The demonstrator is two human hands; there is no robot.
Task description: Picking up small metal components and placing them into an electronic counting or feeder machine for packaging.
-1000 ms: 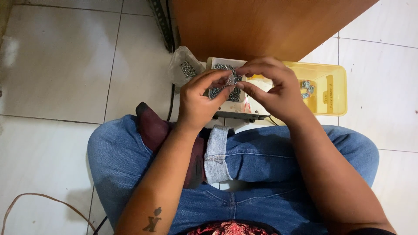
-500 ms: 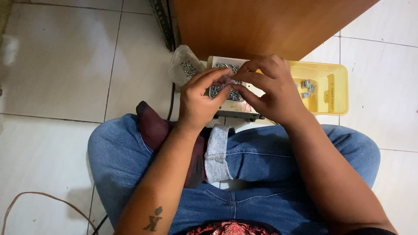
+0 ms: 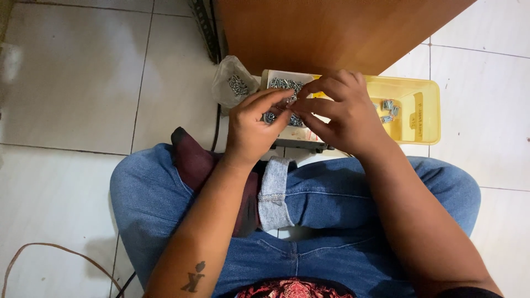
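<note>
1. Head view: the left hand (image 3: 254, 129) and the right hand (image 3: 345, 113) meet just above a small pale rectangular box filled with silvery metal screws (image 3: 281, 88), which serves as the landmark here
2. The left fingers (image 3: 270, 102) are pinched around a small silvery metal piece (image 3: 270, 117), held directly over the box, likely so that anything dropped falls back among the screws
3. The right fingers (image 3: 323, 88) curl in toward the same spot, tips touching or almost touching the left ones; whether they grip a piece of their own I cannot tell
4. To the right of the box stands a yellow plastic tray (image 3: 425, 118) holding a few small metal parts (image 3: 386, 107); to the left of the box lies a clear plastic bag of screws (image 3: 234, 85); behind the box is a brown wooden panel (image 3: 331, 27)
5. Box, tray and bag rest on the white tiled floor (image 3: 72, 72), in front of crossed legs in blue jeans (image 3: 342, 187), so everything sits within easy reach
6. Against the earlier frames, the right hand has shifted slightly up and outward, exposing more of the box; the left hand has barely moved
</note>
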